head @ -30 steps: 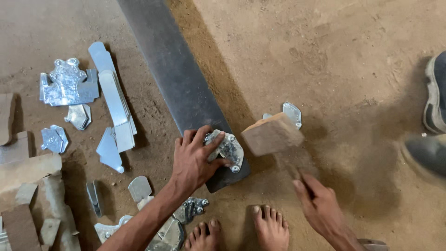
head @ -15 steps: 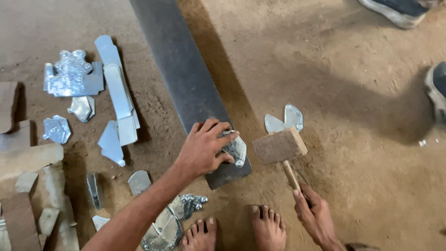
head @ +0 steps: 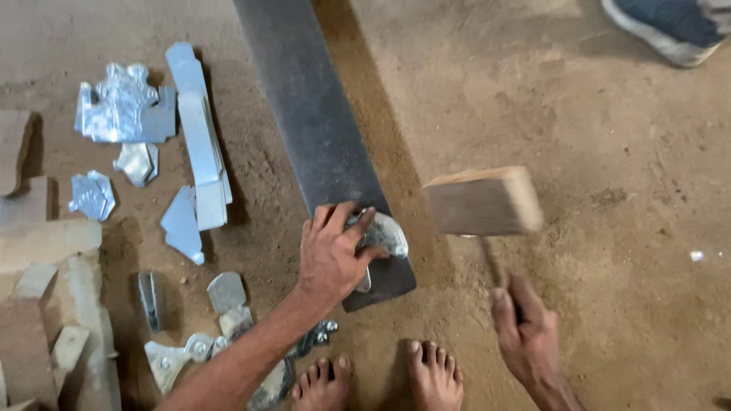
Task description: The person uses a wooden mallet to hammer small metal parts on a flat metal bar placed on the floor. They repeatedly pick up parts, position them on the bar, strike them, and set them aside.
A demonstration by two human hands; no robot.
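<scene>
Metal sheet piece (head: 383,234) lies on the near end of a dark steel bar (head: 320,129) on the dirt floor (head: 594,152), pinned under the left hand (head: 331,255), whose fingers spread flat over it, arm stretched in from below. Right hand (head: 529,335) is closed round the handle of a wooden mallet (head: 483,202), its head blurred and raised just right of the piece. More cut pieces (head: 126,106) lie to the left. Bare feet (head: 381,377) show below. Since half a second ago the mallet head has lifted higher, while the left hand stays put.
</scene>
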